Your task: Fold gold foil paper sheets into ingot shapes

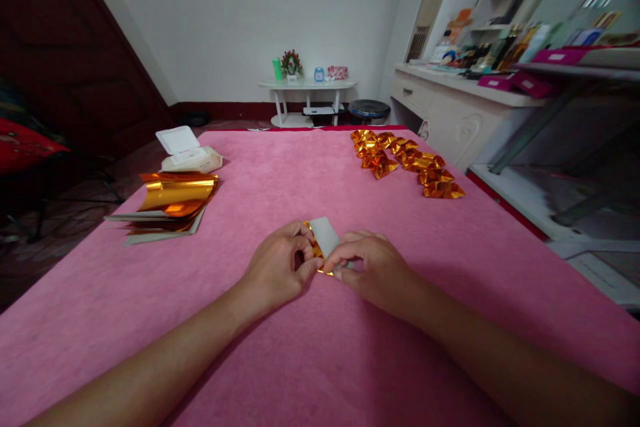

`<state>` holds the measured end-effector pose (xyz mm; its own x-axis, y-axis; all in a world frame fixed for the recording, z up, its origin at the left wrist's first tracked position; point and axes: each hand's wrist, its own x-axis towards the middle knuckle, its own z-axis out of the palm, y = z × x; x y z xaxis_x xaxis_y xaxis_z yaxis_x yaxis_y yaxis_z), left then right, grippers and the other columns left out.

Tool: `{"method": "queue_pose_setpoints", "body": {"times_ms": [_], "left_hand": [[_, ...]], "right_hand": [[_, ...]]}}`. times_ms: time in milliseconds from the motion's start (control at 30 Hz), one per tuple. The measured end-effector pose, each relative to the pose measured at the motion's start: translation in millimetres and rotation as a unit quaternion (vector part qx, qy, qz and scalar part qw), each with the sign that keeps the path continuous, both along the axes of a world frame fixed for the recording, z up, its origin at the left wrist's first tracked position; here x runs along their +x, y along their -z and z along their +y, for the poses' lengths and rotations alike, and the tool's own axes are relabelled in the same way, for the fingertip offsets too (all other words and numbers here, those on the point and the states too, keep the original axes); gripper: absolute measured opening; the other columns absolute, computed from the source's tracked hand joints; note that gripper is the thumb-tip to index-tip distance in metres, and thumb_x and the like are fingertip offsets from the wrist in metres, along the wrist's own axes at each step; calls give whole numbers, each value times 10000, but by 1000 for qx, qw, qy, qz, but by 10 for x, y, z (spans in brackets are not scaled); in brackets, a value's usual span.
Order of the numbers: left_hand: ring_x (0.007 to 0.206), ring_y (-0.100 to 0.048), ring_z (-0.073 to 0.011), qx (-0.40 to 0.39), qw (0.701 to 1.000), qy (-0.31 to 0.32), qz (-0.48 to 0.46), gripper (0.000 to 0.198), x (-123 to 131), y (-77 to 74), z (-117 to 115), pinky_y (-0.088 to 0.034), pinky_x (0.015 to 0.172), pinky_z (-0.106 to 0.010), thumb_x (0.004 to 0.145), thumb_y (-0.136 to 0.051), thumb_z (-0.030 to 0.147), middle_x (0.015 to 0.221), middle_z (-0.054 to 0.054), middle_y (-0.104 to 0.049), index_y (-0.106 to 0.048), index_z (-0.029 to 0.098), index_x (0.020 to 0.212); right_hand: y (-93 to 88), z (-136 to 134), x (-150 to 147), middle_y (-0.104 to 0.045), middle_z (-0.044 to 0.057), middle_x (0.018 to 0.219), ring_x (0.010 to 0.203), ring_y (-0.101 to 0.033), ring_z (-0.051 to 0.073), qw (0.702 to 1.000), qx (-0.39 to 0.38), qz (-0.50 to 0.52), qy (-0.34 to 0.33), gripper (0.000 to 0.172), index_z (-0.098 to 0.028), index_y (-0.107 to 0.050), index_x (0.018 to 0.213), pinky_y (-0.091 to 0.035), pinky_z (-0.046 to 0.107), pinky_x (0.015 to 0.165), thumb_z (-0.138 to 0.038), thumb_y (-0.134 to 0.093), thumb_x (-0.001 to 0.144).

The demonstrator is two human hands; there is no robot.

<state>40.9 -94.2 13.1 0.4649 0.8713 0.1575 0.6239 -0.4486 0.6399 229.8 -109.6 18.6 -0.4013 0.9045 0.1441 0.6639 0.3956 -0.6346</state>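
My left hand (280, 267) and my right hand (373, 267) meet in the middle of the pink cloth (320, 360). Between them they pinch a small gold foil sheet (324, 239), partly folded, its silvery white back facing up. The fingers of both hands are closed on its edges. A stack of flat gold foil sheets (173, 203) lies to the left. Several folded gold foil pieces (407, 161) lie in rows at the far right of the cloth.
An open white box (187, 150) sits behind the foil stack. Past the cloth stand a small white table (306, 97) with a plant, and a cluttered white cabinet (450, 107) on the right. A dark door is at the left.
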Motion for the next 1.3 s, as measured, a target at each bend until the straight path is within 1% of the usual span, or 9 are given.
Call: {"method": "queue_pose_setpoints", "body": {"times_ms": [267,500,667,767,900,1033,1100,1200,1300], "left_hand": [[760,-530,-136,5,1000,-8,-9,204,-2,33,-2,-399,663,-263,754,-608,200,828,-18,-563,-506,163,581],[681,-511,-132,0,998,-52,-16,258,-48,76,79,-392,622,-253,665,-721,285,752,10,-562,-487,181,700],[701,-522,-133,-15,999,-28,-32,180,-64,107,139,-408,647,-252,686,-701,240,758,2,-571,-534,174,686],[739,-534,-135,-39,997,5,-59,84,-92,72,150,-423,676,-250,707,-650,140,783,-11,-576,-571,168,698],[782,-532,-141,-63,994,47,-70,107,-145,-18,128,-437,709,-256,691,-589,49,834,-35,-570,-595,151,720],[749,-519,-125,-77,990,51,-107,190,-159,-33,94,-442,695,-246,657,-556,20,823,-18,-555,-550,152,794],[725,-517,-118,-93,986,42,-133,258,-156,-7,84,-444,674,-239,644,-544,14,809,-5,-553,-517,158,857],[742,-526,-125,-77,986,34,-143,308,-152,41,67,-445,678,-245,637,-537,16,824,-4,-561,-498,167,902],[767,-531,-137,-38,989,16,-143,370,-146,72,39,-450,699,-258,625,-545,21,861,-11,-560,-490,176,957]], "right_hand": [[-15,-67,14,-601,-3,736,775,-495,152,997,45,-47,-28,246,-282,-717,725,-316,288,712,-79,-579,742],[-49,-122,5,-570,2,762,791,-482,155,993,81,-78,-44,281,-261,-694,727,-314,300,725,-30,-535,731],[-115,-132,-40,-619,17,964,953,-474,190,980,146,-94,-101,245,-237,-685,796,-309,344,825,-47,-535,759],[-134,-135,-57,-659,17,891,916,-505,182,973,147,-118,-134,248,-222,-670,841,-306,354,851,-40,-522,761],[-109,-118,-49,-681,15,837,864,-543,176,975,142,-116,-127,242,-210,-665,786,-314,358,851,-24,-529,711],[-70,59,-63,-678,-4,785,779,-565,158,990,106,-67,-67,240,-219,-671,761,-365,318,792,-42,-521,702],[-55,218,-100,-663,26,889,831,-567,172,993,104,-55,-11,214,-204,-660,896,-394,310,783,-129,-581,712],[-25,492,-181,-572,90,1150,1021,-524,205,993,110,-32,4,536,-170,-556,1151,-403,325,854,-262,-701,644],[0,745,-271,-603,76,1062,897,-566,176,998,56,-25,-19,554,-161,-553,1150,-430,295,771,-262,-717,631]]}}
